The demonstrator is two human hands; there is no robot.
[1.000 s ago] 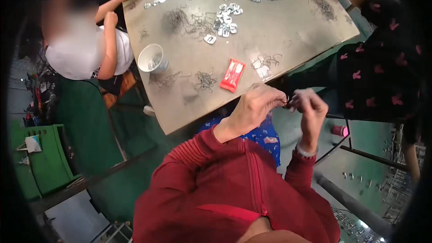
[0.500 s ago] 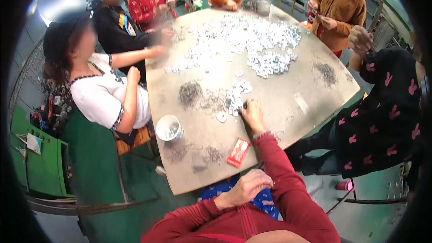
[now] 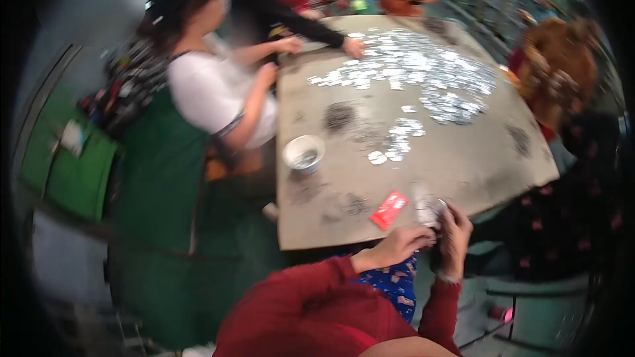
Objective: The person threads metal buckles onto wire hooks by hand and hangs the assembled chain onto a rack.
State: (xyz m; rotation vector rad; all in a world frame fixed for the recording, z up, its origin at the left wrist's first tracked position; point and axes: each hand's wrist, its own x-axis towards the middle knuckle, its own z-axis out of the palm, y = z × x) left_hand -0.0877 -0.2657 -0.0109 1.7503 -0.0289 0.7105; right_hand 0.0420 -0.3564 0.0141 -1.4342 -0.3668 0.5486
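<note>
Both hands are close together at the near edge of the table (image 3: 476, 188), blurred by motion. My right hand (image 3: 455, 238) has its fingers bent around a small silvery metal piece (image 3: 431, 213); whether there are more pieces behind it is unclear. My left hand (image 3: 400, 246) reaches in from the left with thumb and fingers pinched together, almost touching the right fingers. What the pinch holds is too small to make out. Just left of the hands lies a red packet (image 3: 388, 210). Farther in is a short row of flat silvery pieces (image 3: 401, 140).
A large heap of silvery pieces (image 3: 417, 59) covers the far table. Dark piles of thin wire-like bits (image 3: 339, 117) lie around, beside a white tub (image 3: 303, 153). Co-workers surround the table; a person in white (image 3: 215, 92) sits left, another in dark clothing (image 3: 562, 205) is right.
My right hand has drawn back from the small row of pieces to the near edge, beside my left hand, now with a silvery piece. The camera view has shifted. A co-worker's dark-sleeved arm reaches the heap.
</note>
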